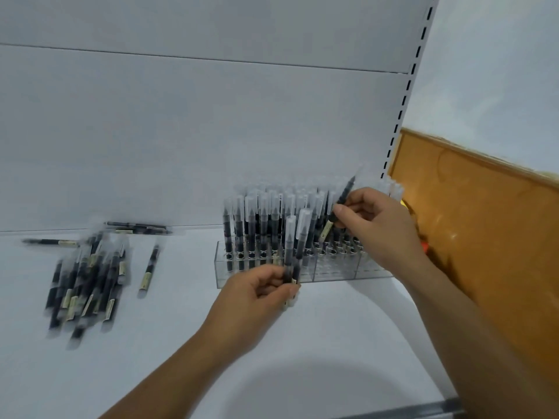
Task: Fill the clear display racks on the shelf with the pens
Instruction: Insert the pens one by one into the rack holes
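Left hand [260, 287] grips two upright pens [290, 237]; right hand [376, 225] pinches a tilted pen [343, 196], cap up-right; cream labels [326, 229] perhaps too blurred to read.

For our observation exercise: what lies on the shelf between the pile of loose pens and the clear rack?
In the head view, a single pen lies alone between pile and clear rack; otherwise bare white shelf.

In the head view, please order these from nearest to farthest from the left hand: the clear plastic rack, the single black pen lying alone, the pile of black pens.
1. Clear plastic rack: directly behind the left hand, almost touching it.
2. Single black pen: lying alone, off to the hand's left.
3. Pile of black pens: farther left again.
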`<state>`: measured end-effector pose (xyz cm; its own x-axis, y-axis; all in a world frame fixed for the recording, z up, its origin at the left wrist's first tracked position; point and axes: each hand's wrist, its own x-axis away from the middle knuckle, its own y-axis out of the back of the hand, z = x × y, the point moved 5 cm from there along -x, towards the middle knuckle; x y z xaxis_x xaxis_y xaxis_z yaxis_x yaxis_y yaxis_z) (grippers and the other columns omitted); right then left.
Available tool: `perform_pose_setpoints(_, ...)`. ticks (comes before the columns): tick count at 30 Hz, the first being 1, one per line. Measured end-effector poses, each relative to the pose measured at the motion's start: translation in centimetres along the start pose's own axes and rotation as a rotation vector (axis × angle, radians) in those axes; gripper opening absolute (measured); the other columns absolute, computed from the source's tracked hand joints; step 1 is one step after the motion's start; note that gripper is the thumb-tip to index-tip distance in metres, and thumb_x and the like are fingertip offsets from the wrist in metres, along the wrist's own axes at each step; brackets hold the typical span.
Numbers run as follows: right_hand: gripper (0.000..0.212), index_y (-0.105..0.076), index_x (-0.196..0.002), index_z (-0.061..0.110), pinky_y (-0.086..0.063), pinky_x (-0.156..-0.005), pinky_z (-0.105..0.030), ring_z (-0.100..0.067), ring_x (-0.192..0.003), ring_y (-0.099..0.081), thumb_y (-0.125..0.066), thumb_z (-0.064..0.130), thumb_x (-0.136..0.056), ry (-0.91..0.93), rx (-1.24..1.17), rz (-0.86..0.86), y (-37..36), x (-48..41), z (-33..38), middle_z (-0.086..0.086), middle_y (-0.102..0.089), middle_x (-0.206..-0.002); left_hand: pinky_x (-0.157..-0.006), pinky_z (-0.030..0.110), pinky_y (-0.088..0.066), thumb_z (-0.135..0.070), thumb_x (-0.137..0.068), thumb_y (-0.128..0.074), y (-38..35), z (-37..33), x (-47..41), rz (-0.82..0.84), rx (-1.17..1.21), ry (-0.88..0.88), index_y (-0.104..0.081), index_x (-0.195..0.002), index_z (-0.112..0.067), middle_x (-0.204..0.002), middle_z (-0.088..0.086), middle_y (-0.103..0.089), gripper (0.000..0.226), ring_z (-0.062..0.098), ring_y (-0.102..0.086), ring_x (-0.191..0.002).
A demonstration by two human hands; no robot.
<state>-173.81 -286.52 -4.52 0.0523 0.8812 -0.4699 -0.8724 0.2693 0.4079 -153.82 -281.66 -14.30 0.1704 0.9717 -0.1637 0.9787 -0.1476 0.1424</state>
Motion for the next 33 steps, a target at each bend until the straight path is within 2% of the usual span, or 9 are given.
perform_pose_setpoints(6,0.008,-0.065,-0.084,0.029,-0.059,-0.078,-0.038,-0.014,-0.079,-0.069,-0.072,0.030,-0.086,0.021,0.119,0.070,-0.8,-0.2,-0.1,0.006,-0.070,-0.081,-0.078,0.042,-0.056,-0.033,-0.082,-0.074,0.1,0.6,0.0,-0.008,-0.132,-0.008,-0.073,-0.089,-0.031,-0.081,-0.003,-0.073,0.007,0.023,-0.068,-0.083)
perform_pose_setpoints(11,0.012,-0.062,-0.080,0.034,-0.049,-0.067,-0.026,-0.001,-0.072,-0.059,-0.071,0.038,-0.085,0.047,0.353,0.161,-1.4,-0.2,0.0,0.017,-0.063,-0.073,-0.077,0.040,-0.056,-0.034,-0.083,-0.074,0.2,0.5,0.0,-0.025,-0.153,-0.017,-0.073,-0.090,-0.032,-0.081,-0.005,-0.073,0.007,0.019,-0.069,-0.081)
perform_pose_setpoints(15,0.018,-0.058,-0.074,0.033,-0.039,-0.059,-0.025,-0.002,-0.064,-0.050,-0.068,0.040,-0.087,0.011,0.506,0.272,-2.4,0.2,-0.3,0.014,-0.056,-0.064,-0.077,0.048,-0.055,-0.037,-0.081,-0.073,0.2,0.6,0.0,-0.021,-0.137,-0.011,-0.073,-0.090,-0.028,-0.080,-0.001,-0.072,0.012,0.025,-0.068,-0.080)
perform_pose_setpoints(19,0.014,-0.064,-0.081,0.029,-0.038,-0.059,-0.026,-0.003,-0.063,-0.049,-0.066,0.040,-0.089,-0.011,0.522,0.263,-2.2,0.9,-0.5,0.013,-0.055,-0.063,-0.078,0.047,-0.056,-0.037,-0.080,-0.073,0.2,0.6,-0.1,-0.015,-0.128,-0.013,-0.073,-0.090,-0.028,-0.079,-0.002,-0.072,0.014,0.019,-0.067,-0.076)
perform_pose_setpoints(22,0.009,-0.069,-0.084,0.029,-0.045,-0.059,-0.025,-0.008,-0.065,-0.056,-0.064,0.033,-0.091,-0.004,0.424,0.212,-1.4,1.9,-0.8,0.009,-0.059,-0.062,-0.078,0.046,-0.056,-0.042,-0.078,-0.071,0.2,0.7,-0.1,-0.025,-0.144,-0.018,-0.073,-0.088,-0.028,-0.079,-0.003,-0.073,0.018,0.019,-0.069,-0.078)
perform_pose_setpoints(24,0.011,-0.072,-0.086,0.029,-0.047,-0.058,-0.018,-0.007,-0.063,-0.060,-0.064,0.023,-0.091,-0.044,0.160,0.218,-1.2,2.9,-0.7,0.004,-0.062,-0.061,-0.079,0.046,-0.057,-0.042,-0.078,-0.070,0.2,0.6,-0.1,-0.024,-0.145,-0.022,-0.073,-0.088,-0.029,-0.080,-0.003,-0.073,0.017,0.020,-0.069,-0.079)
perform_pose_setpoints(26,0.011,-0.073,-0.090,0.027,-0.043,-0.052,-0.011,-0.003,-0.057,-0.059,-0.066,0.019,-0.091,-0.083,-0.093,0.323,-1.9,4.1,-0.4,0.002,-0.061,-0.059,-0.082,0.046,-0.057,-0.041,-0.078,-0.070,0.2,0.5,-0.1,-0.026,-0.141,-0.023,-0.073,-0.088,-0.030,-0.081,-0.003,-0.073,0.015,0.020,-0.069,-0.080)
perform_pose_setpoints(29,0.007,-0.071,-0.093,0.024,-0.042,-0.056,-0.013,-0.005,-0.059,-0.059,-0.071,0.024,-0.086,-0.053,-0.125,0.421,-3.2,5.0,-0.1,0.003,-0.060,-0.060,-0.082,0.045,-0.057,-0.039,-0.080,-0.069,0.2,0.2,0.0,-0.015,-0.161,-0.032,-0.072,-0.088,-0.030,-0.081,-0.004,-0.073,0.012,0.018,-0.069,-0.079)
perform_pose_setpoints(33,0.005,-0.071,-0.085,0.017,-0.042,-0.057,-0.016,-0.006,-0.056,-0.054,-0.073,0.022,-0.084,-0.019,-0.137,0.381,-3.9,5.1,0.4,0.003,-0.058,-0.059,-0.081,0.043,-0.057,-0.035,-0.082,-0.068,0.2,-0.1,0.1,-0.014,-0.176,-0.036,-0.072,-0.087,-0.030,-0.080,-0.005,-0.073,0.008,0.013,-0.069,-0.077)
